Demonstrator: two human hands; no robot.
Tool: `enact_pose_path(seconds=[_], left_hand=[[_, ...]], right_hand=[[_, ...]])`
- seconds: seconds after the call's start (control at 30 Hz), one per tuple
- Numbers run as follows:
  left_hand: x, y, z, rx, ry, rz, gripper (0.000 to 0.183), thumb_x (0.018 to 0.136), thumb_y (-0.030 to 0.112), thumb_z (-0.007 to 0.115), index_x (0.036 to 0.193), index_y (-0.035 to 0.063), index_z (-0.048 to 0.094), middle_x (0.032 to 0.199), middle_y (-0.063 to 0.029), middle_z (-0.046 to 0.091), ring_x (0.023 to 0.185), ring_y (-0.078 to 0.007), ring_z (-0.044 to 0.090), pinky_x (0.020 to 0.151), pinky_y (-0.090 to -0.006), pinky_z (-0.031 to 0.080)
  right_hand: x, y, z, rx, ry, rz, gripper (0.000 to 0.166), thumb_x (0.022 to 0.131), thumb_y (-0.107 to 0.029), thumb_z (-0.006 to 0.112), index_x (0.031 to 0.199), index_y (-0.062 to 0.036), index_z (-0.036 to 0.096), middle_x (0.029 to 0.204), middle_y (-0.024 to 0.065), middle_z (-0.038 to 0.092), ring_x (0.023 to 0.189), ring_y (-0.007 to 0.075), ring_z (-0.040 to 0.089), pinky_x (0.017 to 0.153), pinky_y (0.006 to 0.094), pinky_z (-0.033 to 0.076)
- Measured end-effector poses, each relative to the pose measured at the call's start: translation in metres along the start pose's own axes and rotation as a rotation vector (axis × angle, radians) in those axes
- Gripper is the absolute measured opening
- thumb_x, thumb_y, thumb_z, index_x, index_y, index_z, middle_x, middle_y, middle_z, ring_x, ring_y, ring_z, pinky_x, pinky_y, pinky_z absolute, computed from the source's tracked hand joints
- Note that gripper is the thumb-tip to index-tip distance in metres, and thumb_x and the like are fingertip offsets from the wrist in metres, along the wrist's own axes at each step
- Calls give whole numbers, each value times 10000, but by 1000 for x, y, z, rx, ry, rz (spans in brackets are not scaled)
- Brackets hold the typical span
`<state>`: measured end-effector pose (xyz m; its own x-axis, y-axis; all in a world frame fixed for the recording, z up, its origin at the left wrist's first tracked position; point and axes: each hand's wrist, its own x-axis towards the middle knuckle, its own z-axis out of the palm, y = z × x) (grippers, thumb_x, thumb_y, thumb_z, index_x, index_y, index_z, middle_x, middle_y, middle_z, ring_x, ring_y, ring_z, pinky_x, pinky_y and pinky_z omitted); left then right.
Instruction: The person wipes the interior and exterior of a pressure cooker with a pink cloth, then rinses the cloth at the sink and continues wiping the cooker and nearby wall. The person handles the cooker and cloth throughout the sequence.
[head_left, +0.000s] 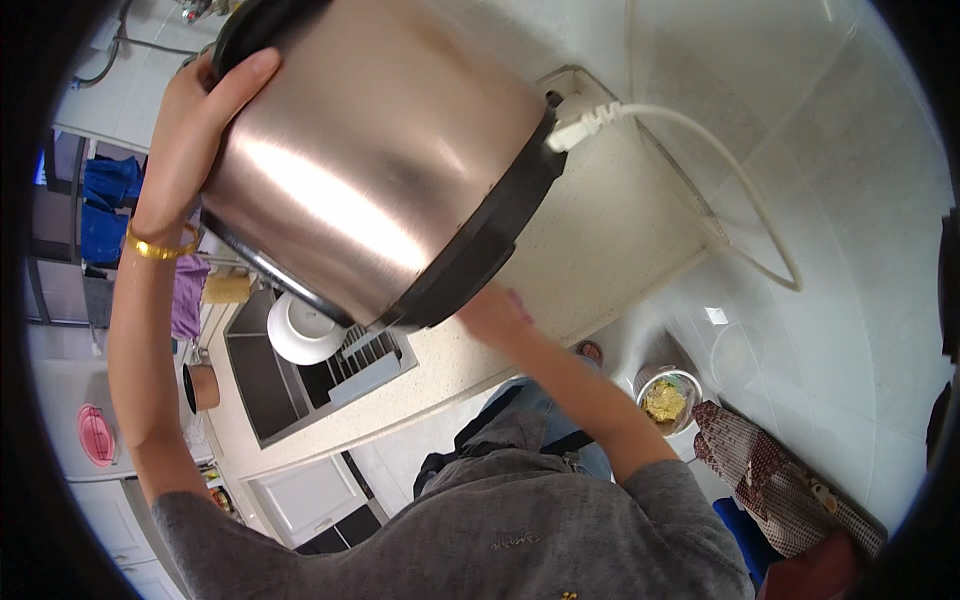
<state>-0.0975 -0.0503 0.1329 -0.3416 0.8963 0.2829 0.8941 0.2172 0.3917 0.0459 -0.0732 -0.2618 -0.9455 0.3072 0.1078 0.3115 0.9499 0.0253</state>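
A large rice cooker (367, 157) with a brushed-metal body and black base is tilted close before me, above the countertop (600, 217). My left hand (217, 97) grips its black rim at the upper left, thumb on the metal side. A white power cord (720, 146) is plugged into its base and curves off to the right. Beneath the cooker's lower edge, my right hand (495, 311) is blurred near the countertop, with a bit of pink cloth or similar beside its fingers. The cooker partly hides that hand, so its grip is unclear.
Left of centre, a sink (262, 367) holds a white bowl (304, 330) and a grey drying rack (367, 375). A brown pot (202, 388) stands beyond the sink. A lined waste bin (667, 401) sits on the floor at right, near checked fabric (757, 465). A tiled wall borders the countertop.
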Motion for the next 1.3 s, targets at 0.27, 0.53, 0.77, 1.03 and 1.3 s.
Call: enact_pose_path(seconds=[0.27, 0.53, 0.77, 1.03, 1.3], left_hand=[[-8, -7, -5, -54, 77, -87, 621, 784, 472, 700, 1021, -89, 581, 865, -115, 642, 750, -126, 603, 710, -228, 473], [-4, -12, 4, -141, -78, -96, 568, 809, 412, 709, 1050, -87, 586, 905, -86, 641, 808, -108, 584, 739, -227, 465], [2, -10, 27, -102, -146, 19, 566, 791, 442, 710, 1011, -72, 622, 866, -91, 658, 768, -117, 602, 733, -249, 480], [5, -21, 52, 15, -125, 106, 672, 802, 516, 669, 1079, -93, 612, 925, -139, 668, 793, -155, 633, 760, -264, 495], [10, -8, 75, -38, -199, 122, 636, 777, 499, 698, 1067, -64, 634, 910, -115, 672, 799, -153, 631, 772, -262, 490]], right_hand=[[66, 224, 36, 93, 254, 788, 420, 913, -156, 438, 1323, -92, 498, 1356, 164, 502, 1295, 245, 433, 1093, 431, 284], [78, -15, 43, 1003, 146, 377, 333, 929, -203, 452, 1213, -55, 540, 1195, 136, 580, 1147, 272, 552, 848, 439, 484], [-8, 96, -40, 753, -274, 319, 405, 972, -266, 362, 1326, -129, 502, 1442, 94, 409, 1307, 291, 419, 1039, 504, 356], [-96, 175, 0, 183, 177, 468, 459, 876, -88, 396, 1323, -90, 504, 1376, 166, 481, 1311, 319, 411, 1145, 463, 230], [-55, -58, -19, 748, 164, 77, 396, 903, -139, 413, 1272, -111, 556, 1297, 99, 551, 1243, 286, 480, 1050, 497, 365]])
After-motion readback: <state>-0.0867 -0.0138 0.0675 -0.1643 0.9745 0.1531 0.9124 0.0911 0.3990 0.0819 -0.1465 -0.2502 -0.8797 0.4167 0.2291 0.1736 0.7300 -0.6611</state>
